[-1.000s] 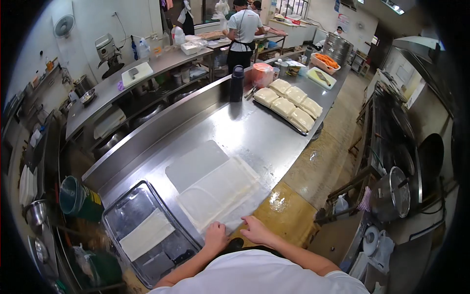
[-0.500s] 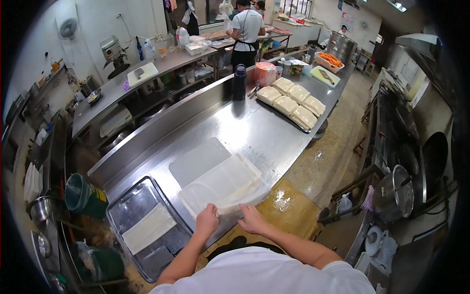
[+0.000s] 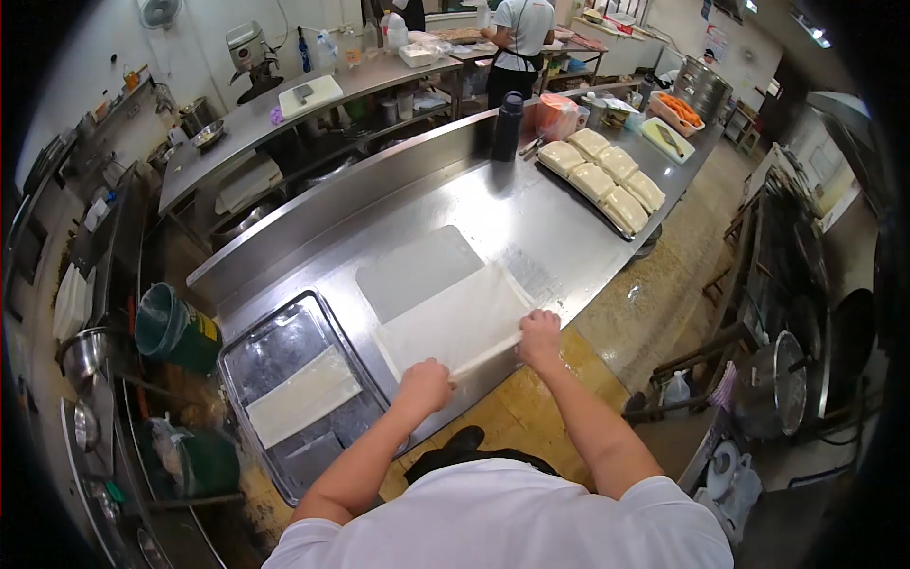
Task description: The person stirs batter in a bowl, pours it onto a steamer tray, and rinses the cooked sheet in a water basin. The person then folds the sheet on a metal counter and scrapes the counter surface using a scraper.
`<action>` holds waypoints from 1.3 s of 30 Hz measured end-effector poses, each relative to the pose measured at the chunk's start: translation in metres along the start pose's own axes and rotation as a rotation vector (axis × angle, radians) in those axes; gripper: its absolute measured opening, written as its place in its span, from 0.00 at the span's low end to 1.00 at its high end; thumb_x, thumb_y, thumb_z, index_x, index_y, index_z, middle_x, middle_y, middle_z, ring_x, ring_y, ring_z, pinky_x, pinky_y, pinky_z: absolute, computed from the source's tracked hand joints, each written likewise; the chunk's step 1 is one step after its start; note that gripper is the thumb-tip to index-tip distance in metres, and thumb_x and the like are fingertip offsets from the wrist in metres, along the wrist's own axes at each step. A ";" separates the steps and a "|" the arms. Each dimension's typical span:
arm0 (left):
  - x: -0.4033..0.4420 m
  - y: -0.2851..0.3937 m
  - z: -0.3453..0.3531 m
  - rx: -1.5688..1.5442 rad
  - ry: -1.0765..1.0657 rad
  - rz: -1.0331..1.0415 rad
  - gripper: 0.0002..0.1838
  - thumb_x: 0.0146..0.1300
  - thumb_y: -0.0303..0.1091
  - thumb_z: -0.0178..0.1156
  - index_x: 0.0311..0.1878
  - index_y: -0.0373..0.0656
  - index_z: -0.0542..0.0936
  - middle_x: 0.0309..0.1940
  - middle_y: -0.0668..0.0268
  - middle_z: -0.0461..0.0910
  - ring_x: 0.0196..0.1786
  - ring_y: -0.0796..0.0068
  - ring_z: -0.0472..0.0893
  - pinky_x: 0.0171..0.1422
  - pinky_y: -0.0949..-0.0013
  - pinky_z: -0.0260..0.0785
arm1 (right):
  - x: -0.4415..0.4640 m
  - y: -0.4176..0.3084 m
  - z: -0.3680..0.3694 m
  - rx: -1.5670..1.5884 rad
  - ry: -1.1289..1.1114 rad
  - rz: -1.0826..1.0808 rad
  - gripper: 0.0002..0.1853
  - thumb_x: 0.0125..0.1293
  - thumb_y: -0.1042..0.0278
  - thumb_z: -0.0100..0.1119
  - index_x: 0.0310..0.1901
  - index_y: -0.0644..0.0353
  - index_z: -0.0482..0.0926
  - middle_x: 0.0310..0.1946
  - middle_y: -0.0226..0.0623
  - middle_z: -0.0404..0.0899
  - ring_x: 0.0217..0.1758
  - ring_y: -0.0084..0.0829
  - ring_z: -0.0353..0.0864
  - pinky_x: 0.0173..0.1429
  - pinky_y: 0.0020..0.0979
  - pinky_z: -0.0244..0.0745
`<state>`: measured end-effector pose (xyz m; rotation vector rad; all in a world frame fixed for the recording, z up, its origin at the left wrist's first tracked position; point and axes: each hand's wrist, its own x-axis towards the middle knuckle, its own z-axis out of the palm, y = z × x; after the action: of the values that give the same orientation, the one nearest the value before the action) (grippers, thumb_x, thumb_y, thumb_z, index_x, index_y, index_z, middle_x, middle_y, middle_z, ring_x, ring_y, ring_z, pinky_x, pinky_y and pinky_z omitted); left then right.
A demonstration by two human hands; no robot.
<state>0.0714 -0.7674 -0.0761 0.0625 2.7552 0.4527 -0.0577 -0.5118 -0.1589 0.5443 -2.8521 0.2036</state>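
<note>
Sheet [image 3: 453, 320], thin, white, rectangular, lies mostly on the grey steel surface [image 3: 327, 254]; bare left hand [image 3: 425, 387] and right hand [image 3: 540, 336] have fingers pinching its near edge. Edge handling underway, I judge; next move needs even tension.

No words, brands or numbers are showing legibly. A yellow label [image 3: 205, 326] is standing out on the side of the green bucket [image 3: 169, 334], and it seems to be carrying dark print, though the view is too coarse for making out any letters. A poster [image 3: 715, 39] is hanging on the far wall [image 3: 749, 47], displaying reddish marks that are staying too small and blurred for reading.
</note>
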 end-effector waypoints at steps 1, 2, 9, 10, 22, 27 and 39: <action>0.002 -0.002 0.010 0.007 0.021 0.089 0.20 0.65 0.51 0.67 0.40 0.40 0.87 0.40 0.49 0.86 0.47 0.45 0.86 0.53 0.48 0.79 | -0.007 0.011 -0.002 0.015 0.024 0.048 0.07 0.59 0.69 0.59 0.35 0.54 0.87 0.43 0.43 0.81 0.56 0.46 0.76 0.64 0.47 0.67; 0.005 -0.004 0.028 0.013 0.040 0.180 0.21 0.66 0.52 0.66 0.41 0.40 0.88 0.41 0.49 0.86 0.48 0.46 0.86 0.54 0.48 0.79 | -0.015 0.022 -0.004 0.030 0.046 0.099 0.07 0.59 0.69 0.59 0.34 0.53 0.87 0.43 0.42 0.81 0.56 0.46 0.76 0.64 0.47 0.67; -0.003 0.060 0.051 -0.162 -0.516 0.434 0.21 0.67 0.53 0.64 0.43 0.41 0.89 0.36 0.50 0.87 0.45 0.48 0.86 0.54 0.49 0.77 | -0.110 0.075 -0.016 0.008 0.189 0.412 0.04 0.55 0.72 0.62 0.30 0.50 0.84 0.43 0.36 0.80 0.54 0.44 0.75 0.62 0.45 0.65; -0.001 0.068 0.053 -0.198 -0.577 0.473 0.22 0.67 0.53 0.64 0.43 0.41 0.89 0.36 0.49 0.87 0.45 0.47 0.86 0.53 0.50 0.77 | -0.128 0.082 -0.020 -0.007 0.181 0.463 0.04 0.55 0.72 0.62 0.30 0.50 0.84 0.43 0.36 0.80 0.54 0.44 0.74 0.62 0.45 0.65; -0.031 0.165 0.109 -0.621 -1.283 0.553 0.20 0.71 0.49 0.66 0.45 0.38 0.86 0.29 0.64 0.81 0.35 0.73 0.78 0.45 0.65 0.73 | -0.289 0.101 -0.095 -0.131 0.180 1.011 0.05 0.56 0.75 0.62 0.30 0.52 0.84 0.45 0.36 0.80 0.58 0.45 0.73 0.67 0.47 0.62; -0.042 0.168 0.133 -0.384 -1.221 0.761 0.18 0.72 0.45 0.64 0.51 0.39 0.85 0.42 0.56 0.86 0.44 0.66 0.82 0.53 0.60 0.74 | -0.361 0.088 -0.123 -0.105 0.332 1.160 0.04 0.55 0.76 0.63 0.28 0.53 0.84 0.47 0.37 0.82 0.58 0.47 0.74 0.65 0.47 0.65; -0.123 0.198 0.139 -1.018 -1.032 0.224 0.22 0.73 0.19 0.44 0.66 0.37 0.78 0.50 0.53 0.83 0.49 0.60 0.86 0.56 0.60 0.83 | -0.575 -0.172 -0.153 0.727 0.074 1.458 0.09 0.55 0.73 0.64 0.38 0.63 0.88 0.37 0.48 0.86 0.45 0.45 0.87 0.51 0.41 0.80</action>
<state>0.2326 -0.5499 -0.0965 0.2577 1.3173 1.3497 0.5575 -0.4442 -0.1395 -1.4748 -2.3842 1.3924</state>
